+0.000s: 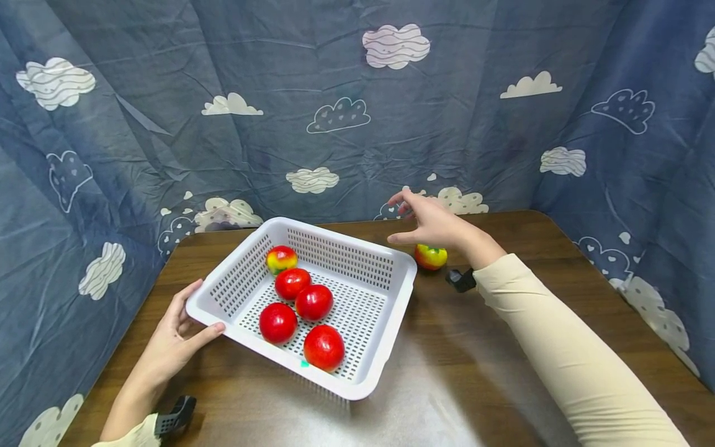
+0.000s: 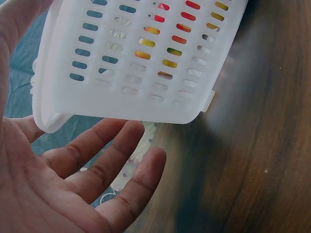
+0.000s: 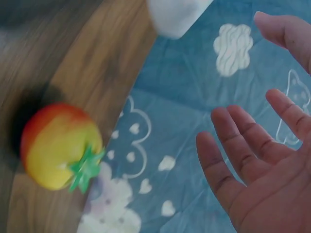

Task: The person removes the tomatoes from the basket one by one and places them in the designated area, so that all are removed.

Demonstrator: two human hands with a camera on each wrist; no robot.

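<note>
A white perforated plastic basket [image 1: 385, 347] stands on the wooden table. My left hand [image 1: 173, 335] grips its left corner, thumb along the front rim and fingers around the outer side; in the left wrist view several fingers [image 2: 109, 162] stretch out beside the basket wall. Inside lie several glossy red round fruits [image 1: 324, 347] and one red-and-yellow fruit [image 1: 282, 259]. Past the basket's right end, my right hand [image 1: 430, 220] hovers with fingers spread and nothing held. Close beneath it, partly hidden, rests a red-and-yellow toy tomato with a green leafy top [image 3: 60, 148].
Behind the wooden table [image 1: 475, 366] hangs a blue curtain [image 1: 335, 74] with white cloud prints, also along both sides. Black wrist devices show at the left wrist [image 1: 175, 417] and the right wrist [image 1: 460, 280].
</note>
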